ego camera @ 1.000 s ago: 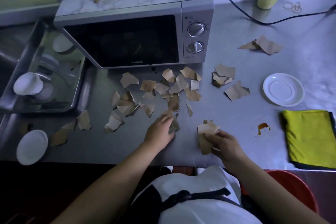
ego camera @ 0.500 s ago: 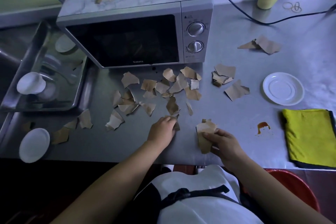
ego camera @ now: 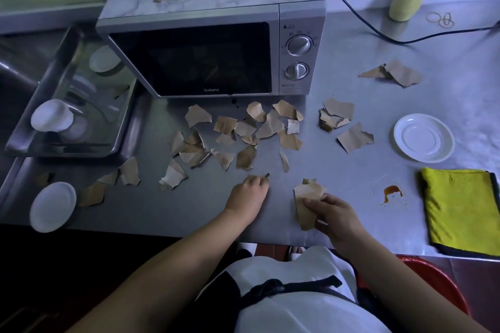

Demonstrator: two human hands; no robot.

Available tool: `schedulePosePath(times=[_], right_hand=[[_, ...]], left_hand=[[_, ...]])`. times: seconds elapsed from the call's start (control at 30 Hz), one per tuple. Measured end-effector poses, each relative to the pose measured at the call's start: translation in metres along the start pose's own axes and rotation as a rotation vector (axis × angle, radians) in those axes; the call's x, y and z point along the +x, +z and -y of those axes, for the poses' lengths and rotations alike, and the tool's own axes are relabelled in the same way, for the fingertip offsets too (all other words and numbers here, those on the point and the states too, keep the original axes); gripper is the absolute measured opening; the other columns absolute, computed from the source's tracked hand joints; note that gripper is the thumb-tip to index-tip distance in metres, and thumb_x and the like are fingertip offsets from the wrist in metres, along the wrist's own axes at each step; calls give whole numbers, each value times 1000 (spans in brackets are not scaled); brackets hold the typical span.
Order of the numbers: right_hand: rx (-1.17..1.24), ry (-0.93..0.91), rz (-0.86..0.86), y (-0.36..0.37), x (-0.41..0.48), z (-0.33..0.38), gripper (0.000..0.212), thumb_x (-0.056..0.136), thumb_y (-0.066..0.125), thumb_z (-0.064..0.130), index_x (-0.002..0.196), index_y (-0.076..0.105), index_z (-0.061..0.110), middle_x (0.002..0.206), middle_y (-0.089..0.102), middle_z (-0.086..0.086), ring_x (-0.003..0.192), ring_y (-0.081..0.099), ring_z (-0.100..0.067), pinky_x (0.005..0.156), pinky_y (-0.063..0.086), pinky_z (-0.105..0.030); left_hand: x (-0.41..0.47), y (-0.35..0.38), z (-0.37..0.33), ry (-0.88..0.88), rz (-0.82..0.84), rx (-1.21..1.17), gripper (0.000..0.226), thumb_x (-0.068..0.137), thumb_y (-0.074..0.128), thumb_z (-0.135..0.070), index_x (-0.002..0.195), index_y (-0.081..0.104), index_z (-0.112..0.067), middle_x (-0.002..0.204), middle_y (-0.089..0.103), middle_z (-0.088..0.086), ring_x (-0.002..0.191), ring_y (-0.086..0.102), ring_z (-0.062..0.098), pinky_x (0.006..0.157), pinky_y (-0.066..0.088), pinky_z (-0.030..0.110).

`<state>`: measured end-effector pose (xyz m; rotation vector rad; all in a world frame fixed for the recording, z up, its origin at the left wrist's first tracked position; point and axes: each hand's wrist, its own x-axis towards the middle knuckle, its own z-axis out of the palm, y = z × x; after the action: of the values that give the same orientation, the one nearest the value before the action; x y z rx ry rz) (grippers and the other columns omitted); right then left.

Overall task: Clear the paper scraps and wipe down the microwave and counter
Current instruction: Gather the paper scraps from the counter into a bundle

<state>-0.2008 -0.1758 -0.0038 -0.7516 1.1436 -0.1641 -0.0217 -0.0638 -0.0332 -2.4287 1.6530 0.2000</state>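
Pinching a small scrap (ego camera: 266, 176), left hand (ego camera: 247, 192) is curled at frame center; a scrap stack (ego camera: 307, 204) is gripped by right hand (ego camera: 331, 212); loose scraps (ego camera: 244, 132) are scattered below microwave (ego camera: 211, 51).

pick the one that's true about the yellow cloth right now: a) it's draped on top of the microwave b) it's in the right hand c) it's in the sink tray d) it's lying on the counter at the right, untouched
d: the yellow cloth lies flat on the counter at the right, while the right hand holds a stack of paper scraps instead.
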Motion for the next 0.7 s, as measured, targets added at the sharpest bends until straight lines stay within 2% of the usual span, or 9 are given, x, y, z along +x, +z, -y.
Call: schedulePosePath(times=[0.07, 0.13, 0.23, 0.3, 0.33, 0.43, 0.53, 0.6, 0.7], right_hand=[[-4, 1, -4, 0, 0, -1, 6, 88, 71, 2, 91, 69, -2, 82, 73, -16, 71, 69, -25, 57, 58, -30], [-2, 5, 0, 0, -1, 0, 4, 88, 70, 1, 89, 68, -1, 79, 72, -15, 67, 70, -24, 56, 57, -31], [0, 5, 6, 3, -2, 1, 6, 88, 70, 1, 91, 67, -3, 75, 73, -13, 64, 70, -22, 55, 58, -30], [0, 5, 10, 6, -2, 2, 6, 88, 70, 1, 91, 68, -3, 75, 73, -13, 63, 70, -21, 54, 58, -29], [3, 6, 16, 7, -2, 3, 4, 87, 70, 1, 89, 68, -2, 74, 72, -13, 63, 69, -21, 54, 57, -29], [13, 9, 27, 12, -3, 3, 8, 87, 70, -1, 81, 66, 2, 70, 71, -12, 60, 69, -20, 53, 56, -29], [10, 4, 23, 14, -3, 4, 5, 88, 69, -1, 83, 67, 1, 72, 71, -11, 63, 69, -21, 56, 57, -30], [11, -1, 20, 14, -4, 5, 3, 88, 69, 0, 90, 67, -2, 74, 72, -11, 64, 69, -20, 58, 58, -30], [18, -11, 2, 13, -5, 6, 10, 88, 69, 0, 97, 68, -5, 79, 73, -13, 67, 69, -21, 57, 58, -29]], left_hand=[[4, 5, 6, -73, 49, -104, 31, 89, 55, -5, 119, 59, -13, 108, 63, 7, 101, 63, 28, 73, 50, 38], [5, 11, 13, -125, 43, -245, 28, 91, 48, -7, 116, 58, -16, 113, 61, 5, 107, 58, 29, 78, 47, 39], [1, 11, 20, -206, -20, -471, 18, 89, 53, -11, 102, 64, -15, 104, 65, 3, 99, 60, 28, 75, 49, 39], [-1, 10, 23, -261, -55, -666, 5, 88, 60, -13, 89, 64, -9, 90, 65, 8, 88, 61, 31, 71, 46, 40], [-1, 8, 25, -305, -68, -767, 7, 88, 65, -14, 88, 65, -7, 88, 65, 9, 85, 61, 30, 72, 46, 39], [1, -5, 34, -445, -62, -1098, 16, 85, 73, -12, 100, 70, -7, 92, 69, 6, 83, 61, 19, 75, 46, 30], [6, -17, 47, -530, -32, -1378, 21, 85, 73, -4, 104, 69, -12, 100, 72, 3, 92, 66, 18, 81, 52, 22], [11, -20, 58, -558, -40, -1426, 22, 86, 71, -2, 99, 67, -19, 99, 72, 0, 89, 66, 14, 69, 50, 11], [24, -19, 76, -646, 17, -1390, 35, 84, 74, -4, 114, 62, -18, 106, 67, 7, 89, 66, 16, 68, 48, 19]])
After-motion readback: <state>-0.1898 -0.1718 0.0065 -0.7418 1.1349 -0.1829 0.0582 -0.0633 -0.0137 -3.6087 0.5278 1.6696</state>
